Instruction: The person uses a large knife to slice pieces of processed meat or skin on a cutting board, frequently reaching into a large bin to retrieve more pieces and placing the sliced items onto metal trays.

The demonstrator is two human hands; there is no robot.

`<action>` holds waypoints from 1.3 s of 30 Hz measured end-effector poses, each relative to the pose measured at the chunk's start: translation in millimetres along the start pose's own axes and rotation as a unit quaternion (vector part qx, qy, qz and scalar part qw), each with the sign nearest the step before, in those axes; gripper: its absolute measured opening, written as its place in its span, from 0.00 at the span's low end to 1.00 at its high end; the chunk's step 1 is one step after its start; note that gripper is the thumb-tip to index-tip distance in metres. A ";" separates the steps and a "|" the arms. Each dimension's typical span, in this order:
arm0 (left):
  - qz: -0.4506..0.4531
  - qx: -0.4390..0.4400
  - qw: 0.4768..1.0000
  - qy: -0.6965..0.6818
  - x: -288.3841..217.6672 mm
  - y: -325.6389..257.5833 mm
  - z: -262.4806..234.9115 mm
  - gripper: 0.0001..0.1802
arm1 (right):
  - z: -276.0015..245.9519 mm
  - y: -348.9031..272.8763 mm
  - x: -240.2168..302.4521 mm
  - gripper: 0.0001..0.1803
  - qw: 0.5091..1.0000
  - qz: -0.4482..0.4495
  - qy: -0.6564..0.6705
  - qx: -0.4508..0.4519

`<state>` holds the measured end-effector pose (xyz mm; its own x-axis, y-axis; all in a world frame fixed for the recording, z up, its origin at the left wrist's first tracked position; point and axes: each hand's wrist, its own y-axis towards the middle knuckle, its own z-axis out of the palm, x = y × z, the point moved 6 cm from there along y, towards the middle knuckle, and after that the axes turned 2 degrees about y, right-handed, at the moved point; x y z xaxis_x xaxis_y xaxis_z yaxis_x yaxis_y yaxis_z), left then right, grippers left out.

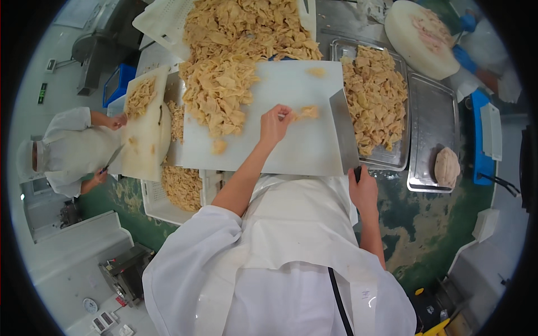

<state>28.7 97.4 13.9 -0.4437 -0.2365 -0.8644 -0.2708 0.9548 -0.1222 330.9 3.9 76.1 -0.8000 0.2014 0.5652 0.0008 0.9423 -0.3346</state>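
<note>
My right hand (363, 191) grips the black handle of a cleaver (343, 131), whose broad blade stands along the right edge of a white cutting board (258, 159). Above the middle of the board is my left hand (274, 124), its fingers curled together; whatever lies inside them is hidden. Just right of those fingertips lie small tan food pieces (309, 112), slightly blurred. A large heap of soft, tan, meat-like pieces (221, 95) covers the board's left side, with one loose piece (218, 147) below it. Another small piece (316, 72) sits near the far edge.
A metal tray of cut tan pieces (372, 95) stands right of the board, beside another metal tray (421, 140) holding a pale lump (447, 167). A white crate (162, 25) is behind. On the left, a co-worker (73, 145) holds a knife at another board (147, 159).
</note>
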 end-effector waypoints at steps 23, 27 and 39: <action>-0.007 -0.166 0.986 0.001 35.3 -78.7 -68.0 0.05 | 16.9 -5.0 36.7 0.12 0.973 -0.184 -0.133 0.036; 0.013 -0.152 0.988 0.007 38.5 -82.7 -72.8 0.04 | 5.2 -13.8 56.4 0.11 0.978 -0.179 -0.103 0.013; 0.009 -0.134 0.990 -0.051 45.1 -83.5 -74.1 0.04 | 58.8 -32.9 85.9 0.13 0.976 -0.177 -0.117 0.050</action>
<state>-32.0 -6.4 21.2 -0.3647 -0.1878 -0.9120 -0.4870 0.8733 0.0149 226.8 -25.5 91.3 -0.8548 -0.2088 0.4751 -0.3487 0.9091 -0.2279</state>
